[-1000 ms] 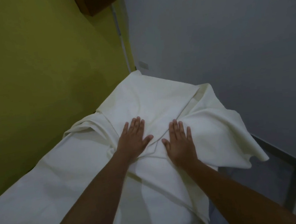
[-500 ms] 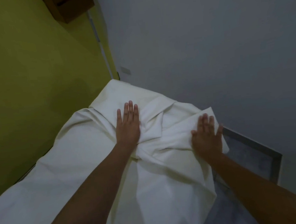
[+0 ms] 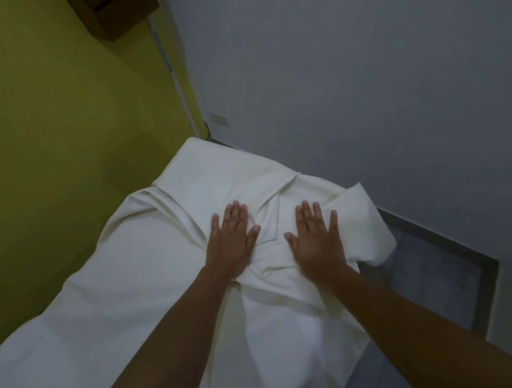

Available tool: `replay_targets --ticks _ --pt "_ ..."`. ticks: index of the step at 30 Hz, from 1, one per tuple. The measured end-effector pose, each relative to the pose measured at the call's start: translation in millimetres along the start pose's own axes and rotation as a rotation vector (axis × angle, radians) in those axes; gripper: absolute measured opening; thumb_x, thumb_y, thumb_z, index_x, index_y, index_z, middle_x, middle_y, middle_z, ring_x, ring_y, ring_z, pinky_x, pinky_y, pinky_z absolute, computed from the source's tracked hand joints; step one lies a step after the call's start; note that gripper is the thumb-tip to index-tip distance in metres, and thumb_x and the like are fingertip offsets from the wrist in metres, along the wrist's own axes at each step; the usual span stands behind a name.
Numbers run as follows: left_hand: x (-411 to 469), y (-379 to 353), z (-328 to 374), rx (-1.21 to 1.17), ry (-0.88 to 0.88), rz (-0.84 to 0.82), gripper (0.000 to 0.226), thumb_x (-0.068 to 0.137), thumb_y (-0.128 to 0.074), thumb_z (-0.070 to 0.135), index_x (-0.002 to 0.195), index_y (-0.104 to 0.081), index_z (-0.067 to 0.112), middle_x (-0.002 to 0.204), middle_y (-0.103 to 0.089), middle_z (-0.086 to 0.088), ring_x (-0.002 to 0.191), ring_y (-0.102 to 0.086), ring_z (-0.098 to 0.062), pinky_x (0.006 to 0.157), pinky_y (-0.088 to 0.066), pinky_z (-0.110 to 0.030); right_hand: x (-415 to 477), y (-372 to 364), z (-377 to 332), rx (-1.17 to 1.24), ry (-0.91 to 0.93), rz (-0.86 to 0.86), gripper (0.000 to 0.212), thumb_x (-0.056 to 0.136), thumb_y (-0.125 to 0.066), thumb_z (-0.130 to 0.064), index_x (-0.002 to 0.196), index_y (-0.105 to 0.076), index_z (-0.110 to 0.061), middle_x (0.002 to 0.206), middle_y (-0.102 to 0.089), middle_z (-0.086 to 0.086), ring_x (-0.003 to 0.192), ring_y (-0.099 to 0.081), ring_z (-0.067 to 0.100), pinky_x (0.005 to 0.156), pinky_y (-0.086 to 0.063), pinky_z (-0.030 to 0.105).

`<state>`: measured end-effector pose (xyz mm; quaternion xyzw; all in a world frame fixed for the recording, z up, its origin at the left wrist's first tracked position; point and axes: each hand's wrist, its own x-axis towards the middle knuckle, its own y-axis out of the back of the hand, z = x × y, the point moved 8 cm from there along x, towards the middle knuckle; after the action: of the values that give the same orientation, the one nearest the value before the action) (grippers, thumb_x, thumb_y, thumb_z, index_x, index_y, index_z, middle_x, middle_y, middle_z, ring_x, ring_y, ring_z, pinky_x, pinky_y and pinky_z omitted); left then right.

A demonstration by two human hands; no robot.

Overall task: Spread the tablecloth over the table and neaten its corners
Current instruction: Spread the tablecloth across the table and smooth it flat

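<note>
Left hand (image 3: pixel 233 243) and right hand (image 3: pixel 315 241) press palm-down on the tablecloth (image 3: pixel 127 300), fingers straight and close together, thumbs angled toward each other; neither grips the fabric. Around them we see, by size: a grey wall (image 3: pixel 361 68) on the right and a yellow-green wall (image 3: pixel 50 145) on the left, meeting at a corner just beyond the far end of the cloth. The cream tablecloth runs from the lower left toward that corner, smooth on the near left and gathered into overlapping folds under and between the hands. One flap (image 3: pixel 368 233) hangs off the right edge over the grey floor (image 3: pixel 428 274), which has a darker skirting strip (image 3: pixel 489 290) at the foot of the grey wall. A brown wooden fixture (image 3: pixel 115 10) juts from the yellow-green wall at the top. A thin pale conduit (image 3: pixel 170 64) runs down the corner, and a small wall plate (image 3: pixel 219 119) sits near its foot.

The table itself is wholly covered. Our forearms hide part of the near cloth, the frame crops the wooden fixture, and the dim light hides the plate's details.
</note>
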<state>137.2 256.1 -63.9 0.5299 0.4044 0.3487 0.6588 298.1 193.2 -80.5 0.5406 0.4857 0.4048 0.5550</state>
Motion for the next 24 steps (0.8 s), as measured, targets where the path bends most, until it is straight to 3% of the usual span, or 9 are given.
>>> replay_targets --ticks 6,10,12,15,19,24 --pt "25.8 5.3 -3.7 0.056 -0.048 -0.077 0.102 0.071 0.013 0.071 0.153 0.003 0.010 0.161 0.006 -0.007 0.149 0.006 -0.017 0.119 0.005 -0.043 15.5 9.2 37.7 -0.076 0.021 -0.013 0.072 0.092 0.001 -0.044 0.149 -0.022 -0.006 0.158 -0.018 0.011 0.146 -0.010 0.028 0.107 0.020 0.056" --pt "38.0 8.1 -3.0 0.132 -0.056 -0.074 0.096 0.076 0.012 0.066 0.153 0.000 0.009 0.161 0.004 -0.009 0.149 0.003 -0.019 0.119 0.003 -0.044 23.5 18.6 67.8 -0.134 -0.041 0.024 0.064 0.095 -0.003 -0.037 0.149 -0.021 -0.007 0.157 -0.020 0.009 0.146 -0.014 0.028 0.107 0.016 0.059" --pt "41.5 6.3 -2.5 0.128 -0.057 -0.070 0.083 0.089 0.001 0.063 0.153 0.000 0.009 0.161 0.003 -0.009 0.149 0.003 -0.019 0.119 0.003 -0.044 26.6 24.5 89.8 -0.161 -0.078 0.002 0.055 0.101 -0.008 -0.031 0.151 -0.009 -0.009 0.160 -0.010 0.007 0.147 -0.004 0.027 0.105 0.021 0.060" --pt "42.7 4.4 -2.4 0.113 -0.056 -0.043 0.094 0.078 0.011 0.063 0.153 -0.004 0.008 0.161 -0.001 -0.010 0.149 -0.001 -0.021 0.118 0.002 -0.045 31.8 37.4 111.1 -0.267 -0.114 -0.062 0.053 0.101 -0.010 -0.024 0.151 0.000 -0.009 0.161 0.001 0.007 0.147 0.007 0.027 0.100 0.025 0.062" --pt "43.1 -0.8 -0.8 0.120 -0.038 -0.030 0.096 0.074 0.018 0.060 0.153 -0.002 0.010 0.161 0.002 -0.007 0.149 0.002 -0.019 0.118 0.004 -0.045 42.9 54.1 96.5 -0.236 -0.065 -0.058 0.057 0.096 -0.015 -0.020 0.150 -0.004 -0.004 0.160 -0.004 0.012 0.147 0.001 0.030 0.109 0.013 0.061" --pt "44.1 2.1 -2.6 0.129 -0.049 0.027 0.094 0.081 0.019 0.064 0.153 -0.007 0.009 0.161 -0.003 -0.007 0.149 -0.002 -0.019 0.118 0.004 -0.043 61.7 70.1 46.9 0.213 -0.023 0.033 0.051 0.097 -0.023 -0.022 0.146 -0.027 -0.006 0.152 -0.032 0.013 0.141 -0.024 0.028 0.117 -0.010 0.045"
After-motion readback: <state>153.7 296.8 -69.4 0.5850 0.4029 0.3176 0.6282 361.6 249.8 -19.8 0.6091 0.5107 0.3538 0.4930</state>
